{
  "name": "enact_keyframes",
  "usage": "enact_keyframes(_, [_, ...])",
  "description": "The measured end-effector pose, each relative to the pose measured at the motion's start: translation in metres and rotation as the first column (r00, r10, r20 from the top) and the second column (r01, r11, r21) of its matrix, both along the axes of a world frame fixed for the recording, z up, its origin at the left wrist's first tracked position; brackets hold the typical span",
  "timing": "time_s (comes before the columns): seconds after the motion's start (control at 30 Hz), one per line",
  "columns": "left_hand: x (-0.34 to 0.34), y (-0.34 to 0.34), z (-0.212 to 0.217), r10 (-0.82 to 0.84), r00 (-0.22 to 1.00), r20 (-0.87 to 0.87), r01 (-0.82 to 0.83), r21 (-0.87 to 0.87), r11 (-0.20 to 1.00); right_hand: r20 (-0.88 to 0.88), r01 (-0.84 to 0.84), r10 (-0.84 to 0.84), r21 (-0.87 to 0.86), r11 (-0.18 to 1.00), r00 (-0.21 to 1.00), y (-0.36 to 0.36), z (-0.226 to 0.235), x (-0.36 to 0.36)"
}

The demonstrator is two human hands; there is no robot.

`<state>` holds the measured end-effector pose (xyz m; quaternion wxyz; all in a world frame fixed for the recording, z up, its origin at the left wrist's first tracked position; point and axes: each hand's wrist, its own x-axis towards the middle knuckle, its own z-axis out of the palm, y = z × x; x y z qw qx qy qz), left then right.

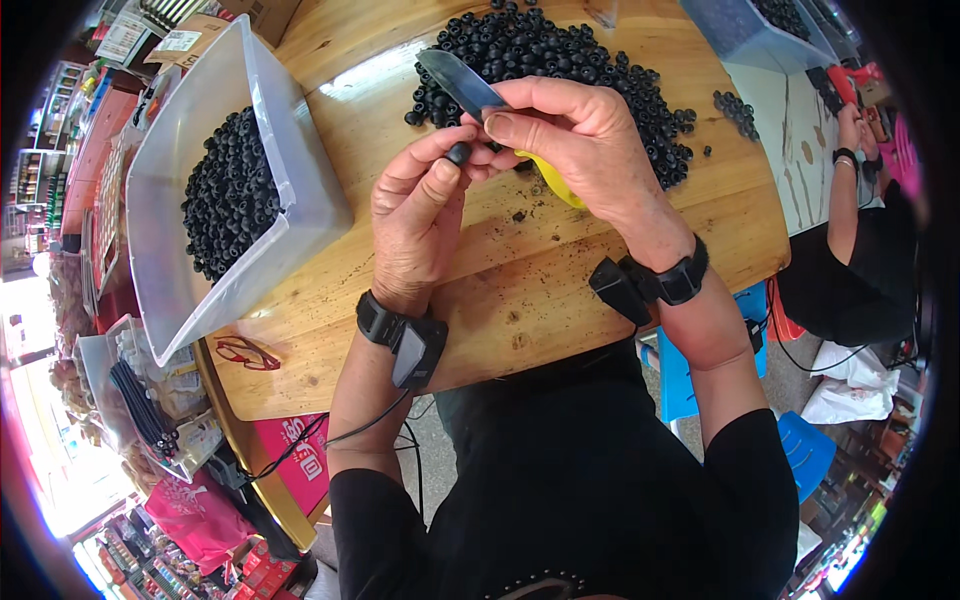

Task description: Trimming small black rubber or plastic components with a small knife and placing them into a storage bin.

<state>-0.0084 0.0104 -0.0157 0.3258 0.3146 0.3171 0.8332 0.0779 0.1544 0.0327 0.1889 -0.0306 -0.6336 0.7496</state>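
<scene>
My left hand (418, 205) pinches a small black bead-like piece (458, 153) between thumb and fingers, above the wooden table. In my right hand (600, 145) is a knife (455, 80) with a broad metal blade and a yellow handle. Its blade points up and to the left, just above the piece, and the fingertips of both hands almost meet. Behind my hands spreads a heap of similar black pieces (560, 60), many with a hole in the middle. My fingers partly cover the knife's handle.
To the left stands a translucent plastic tub (310, 190) holding many black pieces (230, 195). Red-framed glasses (248, 352) lie near the table's left front corner. Dark crumbs dot the wooden table (480, 310). At right, another person's arm (843, 205) and another tub (765, 45) appear.
</scene>
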Motion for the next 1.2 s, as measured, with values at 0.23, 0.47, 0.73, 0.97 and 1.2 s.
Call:
enact_keyframes(0.23, [-0.001, -0.002, -0.004, 0.029, 0.999, 0.044, -0.030, 0.009, 1.000, -0.023, -0.019, 0.020, 0.057, 0.998, 1.000, -0.002, 0.003, 0.002])
enact_keyframes(0.47, [0.000, 0.001, -0.005, 0.102, 0.994, 0.026, -0.102, -0.025, 0.994, -0.191, 0.164, -0.070, 0.539, 0.826, 0.979, -0.007, -0.006, -0.001])
enact_keyframes(0.73, [0.006, 0.000, 0.009, 0.274, 0.930, -0.246, -0.340, -0.289, 0.895, 0.045, 0.119, -0.138, 0.291, 0.949, 0.989, -0.001, -0.009, -0.006])
enact_keyframes(0.97, [0.022, -0.023, 0.056, 0.548, 0.464, -0.696, -0.768, -0.008, 0.641, 0.002, 0.216, -0.216, -0.003, 0.976, 0.976, 0.014, -0.008, -0.009])
enact_keyframes(1.2, [0.000, -0.065, 0.120, 0.202, -0.235, -0.951, -0.960, 0.259, 0.104, -0.020, 0.225, -0.227, -0.071, 0.972, 0.974, 0.016, -0.004, -0.007])
